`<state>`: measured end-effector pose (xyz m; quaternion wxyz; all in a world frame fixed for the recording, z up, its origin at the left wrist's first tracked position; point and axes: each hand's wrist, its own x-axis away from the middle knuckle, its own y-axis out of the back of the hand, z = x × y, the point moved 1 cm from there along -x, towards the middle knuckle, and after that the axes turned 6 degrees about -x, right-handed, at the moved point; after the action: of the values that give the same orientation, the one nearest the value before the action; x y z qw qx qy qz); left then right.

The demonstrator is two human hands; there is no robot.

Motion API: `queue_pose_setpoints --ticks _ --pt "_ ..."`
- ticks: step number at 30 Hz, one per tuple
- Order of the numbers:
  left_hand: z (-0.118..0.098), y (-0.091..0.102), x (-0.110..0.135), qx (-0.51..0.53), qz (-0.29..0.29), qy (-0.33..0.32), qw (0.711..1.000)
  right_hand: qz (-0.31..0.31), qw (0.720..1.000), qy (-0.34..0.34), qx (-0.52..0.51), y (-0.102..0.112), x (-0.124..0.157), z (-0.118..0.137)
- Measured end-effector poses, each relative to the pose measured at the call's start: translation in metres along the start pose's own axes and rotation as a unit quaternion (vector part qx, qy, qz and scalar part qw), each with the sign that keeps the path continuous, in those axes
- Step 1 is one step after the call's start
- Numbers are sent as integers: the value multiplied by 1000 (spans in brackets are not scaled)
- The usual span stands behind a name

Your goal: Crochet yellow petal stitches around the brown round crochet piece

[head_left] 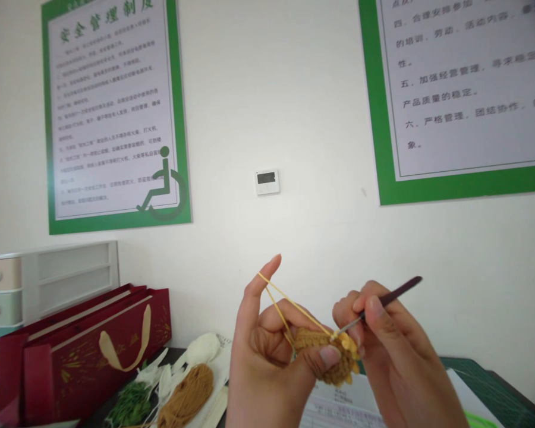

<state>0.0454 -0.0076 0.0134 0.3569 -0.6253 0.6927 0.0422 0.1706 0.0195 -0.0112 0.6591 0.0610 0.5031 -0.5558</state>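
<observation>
My left hand [267, 351] pinches a small tan and yellow crochet piece [325, 351] between thumb and fingers. Its index finger points up with a strand of yellow yarn [289, 303] looped over it and running down to the piece. My right hand [392, 351] grips a dark-handled crochet hook [383, 303], whose metal tip meets the top edge of the piece. Both hands are raised in front of the white wall, above the table.
On the table at lower left lie a brown yarn skein [187, 395], a white skein [203, 348] and green yarn [131, 404]. A dark red gift bag [71, 356] stands by a drawer unit [9, 297]. Printed paper [339, 407] and a green mat [494, 392] lie below my hands.
</observation>
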Motion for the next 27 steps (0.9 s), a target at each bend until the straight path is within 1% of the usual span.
queue_pose_setpoints --ticks 1,2,3,4,6,9,11,13,16,22,24,27 --pt "1 1 -1 7 7 4 1000 22 998 -39 -36 -1 -1 -1" --pt "1 2 -1 12 16 4 1000 42 995 -62 -68 -1 -1 -3" --pt "2 3 -2 16 27 3 1000 60 991 -74 -90 -2 -1 -5" --pt "2 4 -3 19 35 1 999 70 990 -72 -102 -2 0 -7" --pt "3 6 -3 23 45 0 999 81 991 -42 -99 -2 1 -11" --pt "2 7 -3 42 50 19 998 97 993 28 -64 -2 3 -17" --pt "1 7 -3 53 54 37 996 96 992 71 -44 -3 6 -20" --pt "0 7 -2 45 52 47 997 83 991 102 -29 -4 8 -23" --pt "-2 7 -1 28 49 50 997 76 989 130 -11 -6 10 -24" --pt "-4 8 -1 80 72 75 991 103 971 206 60 -8 9 -18" --pt "-4 10 -1 73 76 80 991 104 964 228 85 -9 9 -15" --pt "-3 13 -1 54 102 86 990 95 960 247 95 -11 8 -14"
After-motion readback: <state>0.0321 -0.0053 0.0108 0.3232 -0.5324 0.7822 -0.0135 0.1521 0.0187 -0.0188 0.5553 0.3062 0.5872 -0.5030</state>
